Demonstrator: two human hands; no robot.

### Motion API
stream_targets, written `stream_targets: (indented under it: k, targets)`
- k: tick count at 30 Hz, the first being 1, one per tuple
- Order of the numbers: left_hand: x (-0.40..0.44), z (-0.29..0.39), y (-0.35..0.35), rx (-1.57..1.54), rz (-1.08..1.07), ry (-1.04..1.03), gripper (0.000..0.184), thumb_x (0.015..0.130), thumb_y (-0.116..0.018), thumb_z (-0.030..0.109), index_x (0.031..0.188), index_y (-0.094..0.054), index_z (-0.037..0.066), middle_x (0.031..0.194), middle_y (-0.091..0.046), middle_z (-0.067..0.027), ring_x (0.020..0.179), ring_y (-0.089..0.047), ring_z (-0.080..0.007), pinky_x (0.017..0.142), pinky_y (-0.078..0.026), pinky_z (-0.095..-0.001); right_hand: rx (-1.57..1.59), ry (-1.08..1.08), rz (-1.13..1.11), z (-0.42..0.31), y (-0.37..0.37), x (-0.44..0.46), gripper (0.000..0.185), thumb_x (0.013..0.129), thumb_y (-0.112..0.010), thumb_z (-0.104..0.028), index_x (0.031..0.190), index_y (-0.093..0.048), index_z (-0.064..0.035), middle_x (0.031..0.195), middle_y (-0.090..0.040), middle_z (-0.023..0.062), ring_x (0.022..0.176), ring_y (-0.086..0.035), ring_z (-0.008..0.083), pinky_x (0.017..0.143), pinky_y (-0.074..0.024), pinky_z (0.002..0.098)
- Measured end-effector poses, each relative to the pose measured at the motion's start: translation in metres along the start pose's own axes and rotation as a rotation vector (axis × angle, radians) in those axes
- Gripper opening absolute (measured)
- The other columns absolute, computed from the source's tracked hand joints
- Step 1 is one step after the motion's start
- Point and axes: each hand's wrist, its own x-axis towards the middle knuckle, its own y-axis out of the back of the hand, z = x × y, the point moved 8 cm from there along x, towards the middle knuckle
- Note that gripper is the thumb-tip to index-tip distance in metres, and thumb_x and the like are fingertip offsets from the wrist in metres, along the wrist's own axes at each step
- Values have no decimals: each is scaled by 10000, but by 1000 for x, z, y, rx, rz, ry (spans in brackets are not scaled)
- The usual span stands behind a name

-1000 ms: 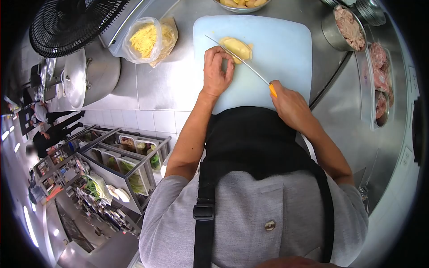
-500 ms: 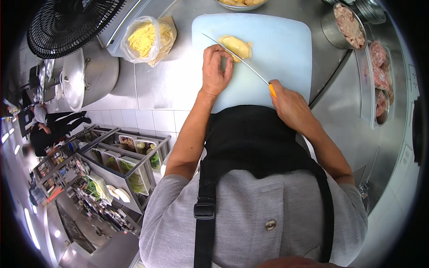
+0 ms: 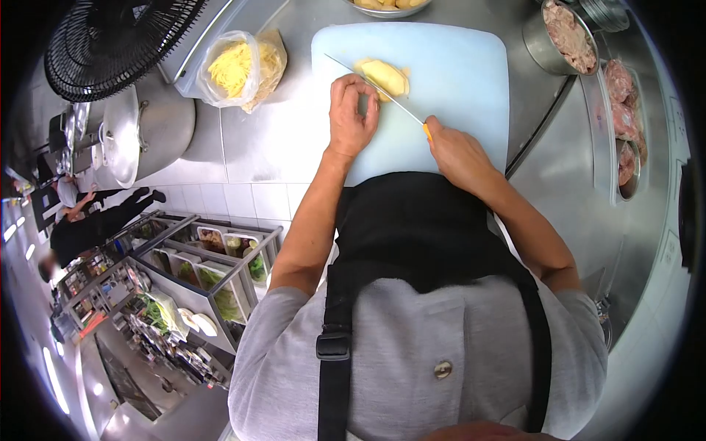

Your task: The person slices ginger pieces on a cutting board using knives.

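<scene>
A: On the left, a bag of yellow strips stands on your table.

B: Next is your left hand. Its fingers curl in, with the thumb close to them. I can't tell if it pinches anything.

A: Your potato is just past those fingers, near the far side of the blue board.

B: And your knife slants over the potato's near left part. I can't see how deep the blade sits.

A: What's new with you?

B: Your right hand is wrapped tight on the handle. It is closer to the potato now than half a second ago, while your left hand has hardly moved. So I think your blade is in the middle of a cut.

A: Farther right, you have a pot of meat, then a tub with more.
</scene>
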Motion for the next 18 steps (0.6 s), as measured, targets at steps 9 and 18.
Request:
stream_targets:
  k: [9, 18]
  targets:
    - [-3, 8, 0, 44, 19, -73, 193, 879, -739, -44, 1044, -660, 18, 1207, -594, -187, 1125, -593, -378, 982, -518, -445, -13, -33, -19, 2, 1, 4, 152, 1074, -529, -102, 1168, -503, 15, 862, -711, 247, 829, -705, 468, 739, -526, 595]
    - [3, 12, -6, 114, -100, -90, 206, 882, -701, -46, 1054, -637, 49, 1243, -663, -152, 1079, -584, -369, 956, -501, -462, -11, -74, -44, 2, -3, 7, 214, 1094, -572, -166, 1202, -500, 4, 885, -720, 244, 856, -709, 468, 776, -534, 587]
